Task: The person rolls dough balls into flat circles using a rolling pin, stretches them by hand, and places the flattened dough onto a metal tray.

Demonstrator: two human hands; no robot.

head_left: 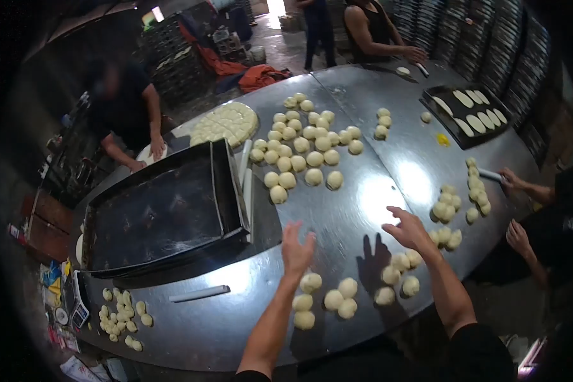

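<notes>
Above the metal table (pixel 337 223) my left hand (pixel 297 248) is raised with its fingers apart and nothing in it. My right hand (pixel 406 228) hangs over the table too, fingers spread, casting a shadow to its lower left. Round dough balls (pixel 347 288) lie below and between my forearms, in small groups. More dough balls (pixel 400 261) sit just under my right wrist. Farther away, a large spread of dough balls (pixel 300 145) covers the middle of the table. Neither hand touches any dough.
A large dark tray (pixel 153 207) stands at the left, with a white rolling pin (pixel 200 293) before it. A divided dough round (pixel 226 124) lies behind. At the far right, another tray (pixel 452 121) holds flat dough ovals. Other people work around the table.
</notes>
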